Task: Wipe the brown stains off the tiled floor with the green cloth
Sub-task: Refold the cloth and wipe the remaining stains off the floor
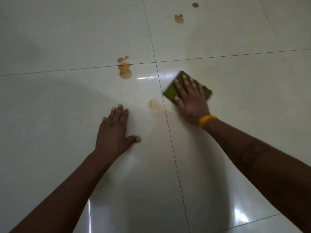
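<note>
Right hand (190, 98) flat, pressing green cloth (171, 92) | left hand (114, 130) spread on floor (67, 47)

Two hands press on the tiled floor (50, 39), the left hand (112, 130) and the right hand (191, 100). One green cloth (171, 91). One yellow wristband (206, 121). Four brown stains (one faint, smeared): (124, 69), (178, 19), (195, 5), (154, 105).

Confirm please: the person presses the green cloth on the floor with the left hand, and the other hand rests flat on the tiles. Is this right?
Not quite. The head view shows the right hand, the one with the yellow wristband, pressing the green cloth on the tiled floor. The left hand rests flat on the tiles.
</note>
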